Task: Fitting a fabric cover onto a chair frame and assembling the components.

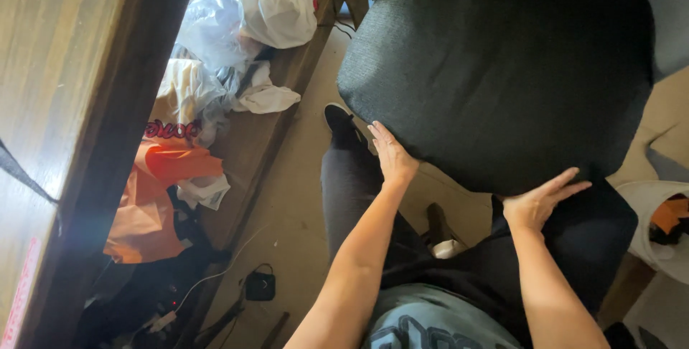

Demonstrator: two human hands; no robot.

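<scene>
Dark, coarse-woven fabric covers the chair seat (502,69), a broad rounded cushion that fills the upper right of the view and stands over the pale floor (294,198). Its near edge curves toward the person, and both hands meet it there. The left hand (391,154) lies open, fingers straight and together, flat against the lower left rim of the seat. The right hand (540,198) is open too, fingers stretched out and pressed to the lower right rim, thumb tucked under the edge. Neither hand closes around anything. The seat sits just beyond the person's knees, between the two forearms. To the left, a wooden worktop (64,105) runs along the view, with white plastic bags (244,12) and an orange bag (154,198) heaped below it.
</scene>
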